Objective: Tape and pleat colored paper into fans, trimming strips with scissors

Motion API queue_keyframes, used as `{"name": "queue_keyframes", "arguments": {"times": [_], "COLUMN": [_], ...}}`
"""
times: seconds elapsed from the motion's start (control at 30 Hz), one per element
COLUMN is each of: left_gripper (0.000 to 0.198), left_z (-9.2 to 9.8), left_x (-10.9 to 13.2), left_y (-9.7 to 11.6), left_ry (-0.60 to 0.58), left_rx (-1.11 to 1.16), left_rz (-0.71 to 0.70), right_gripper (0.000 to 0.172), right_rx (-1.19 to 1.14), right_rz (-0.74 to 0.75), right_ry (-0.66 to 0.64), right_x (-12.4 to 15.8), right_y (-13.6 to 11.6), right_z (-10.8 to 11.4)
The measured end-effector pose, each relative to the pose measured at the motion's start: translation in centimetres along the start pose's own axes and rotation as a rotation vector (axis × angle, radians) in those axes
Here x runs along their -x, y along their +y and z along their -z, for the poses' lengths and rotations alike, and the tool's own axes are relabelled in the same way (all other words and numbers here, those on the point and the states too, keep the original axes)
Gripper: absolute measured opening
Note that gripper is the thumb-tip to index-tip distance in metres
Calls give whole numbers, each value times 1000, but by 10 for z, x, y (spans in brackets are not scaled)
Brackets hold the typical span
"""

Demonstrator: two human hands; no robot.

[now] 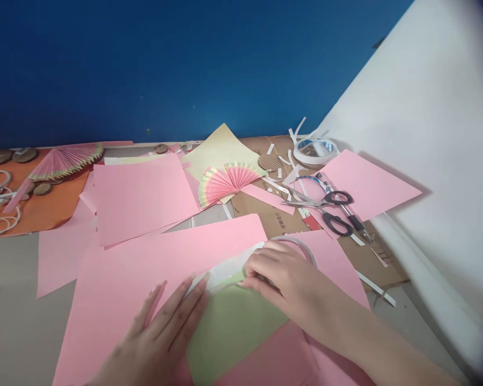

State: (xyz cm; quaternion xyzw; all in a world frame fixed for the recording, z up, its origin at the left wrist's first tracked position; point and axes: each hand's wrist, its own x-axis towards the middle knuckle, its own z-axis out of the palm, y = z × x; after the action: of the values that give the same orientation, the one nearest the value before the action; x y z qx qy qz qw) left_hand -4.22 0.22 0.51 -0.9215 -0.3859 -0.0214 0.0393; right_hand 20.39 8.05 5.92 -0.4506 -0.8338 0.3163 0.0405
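Observation:
My left hand lies flat, fingers stretched out, on the green paper and the left end of a white strip that looks like tape along its upper edge. At the strip's right part, my right hand is closed in a pinch on the tape. Behind that hand shows part of a white ring, likely a tape roll, mostly hidden by the knuckles. Under both hands spreads a large pink sheet. A pink area covers the green paper's lower right.
Black-handled scissors and a pen lie right of centre, near a tape roll and paper scraps. Pleated paper fans rest at the back. White cord lies on orange paper at left. A white wall bounds the right.

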Motion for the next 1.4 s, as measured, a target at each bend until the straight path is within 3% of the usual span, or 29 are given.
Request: {"name": "queue_keyframes", "arguments": {"times": [0.13,0.27,0.37,0.53,1.13,1.4], "left_gripper": [53,65,61,84,69,68], "left_z": [4,5,7,6,4,2], "left_x": [-2,-10,-11,-9,-9,-14], "left_y": [1,4,3,3,6,4], "left_ry": [30,160,92,33,23,52], "left_rx": [16,74,114,88,137,188], "left_rz": [0,-34,-56,-54,1,23], "right_gripper": [21,18,19,23,21,23], "right_rx": [100,165,183,190,368,387], "right_rz": [-27,-39,-46,-73,54,72], "right_ry": [64,100,90,116,325,320], "right_x": [-3,-6,-7,-8,-12,-14], "right_y": [-3,-4,-5,-8,2,-1], "right_z": [-10,-15,-16,-18,-35,-34]}}
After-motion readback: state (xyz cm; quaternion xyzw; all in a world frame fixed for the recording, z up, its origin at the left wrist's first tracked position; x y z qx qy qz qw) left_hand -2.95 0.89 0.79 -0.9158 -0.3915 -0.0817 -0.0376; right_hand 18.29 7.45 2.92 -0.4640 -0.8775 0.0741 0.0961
